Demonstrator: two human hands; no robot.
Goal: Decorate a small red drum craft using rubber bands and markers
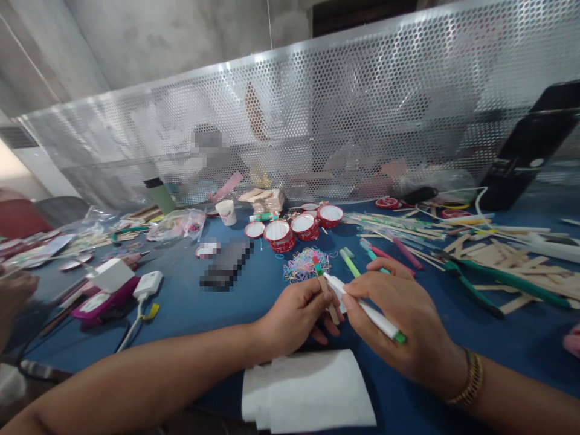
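Observation:
My left hand [296, 317] is closed on a flat wooden craft stick [333, 313], whose upper end is coloured red and green. In my right hand [399, 308] is a white marker [378, 319] with a green end, its tip close to the green band of the stick; I cannot tell whether they touch. Just beyond my left hand lies a pile of small coloured rubber bands [301, 264]. A light green marker [348, 261] and a pink marker [406, 251] rest beyond my right hand. Folded white paper [310, 393] lies on the blue table below my hands.
Several red-rimmed round cups [280, 235] stand beyond the bands, near a white paper cup [225, 212]. Green-handled pliers [471, 281] and loose sticks [521, 266] lie right. Chargers [111, 275] and a cable sit left, near another person's hand [20, 287]. A perforated metal screen [290, 121] backs the table.

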